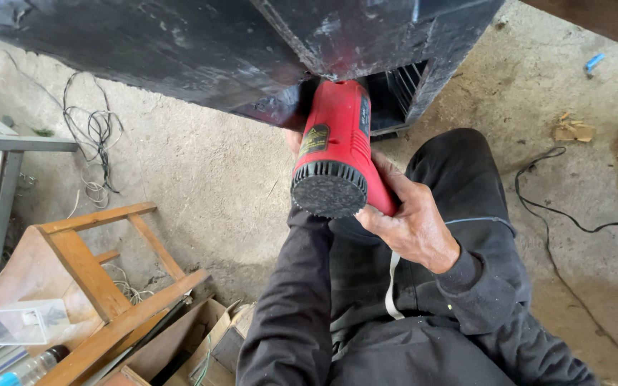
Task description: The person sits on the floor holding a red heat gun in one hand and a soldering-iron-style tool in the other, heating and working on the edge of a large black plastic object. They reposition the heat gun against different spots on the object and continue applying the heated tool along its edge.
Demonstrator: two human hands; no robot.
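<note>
Heat gun [337,146] is pointing away, nozzle entering the black housing [180,50]; right hand [413,218] is gripping its body, left hand [293,139] is hidden, grip indeterminable.

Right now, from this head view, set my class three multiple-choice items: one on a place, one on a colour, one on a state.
1. Where does the power tool's nose point?
A. Into the wooden frame
B. At the black metal body's lower edge
C. At the floor cable

2. What colour is the tool's casing?
A. Red
B. Yellow
C. Green

3. How is the right hand placed?
A. Resting on the knee
B. Raised, empty
C. Wrapped around the tool's rear

Key: 1 B, its front end meets the black body beside a vent opening. 2 A, the casing is red with a black end cap. 3 C, the fingers curl around the casing; the left hand is mostly hidden behind the tool.
</note>
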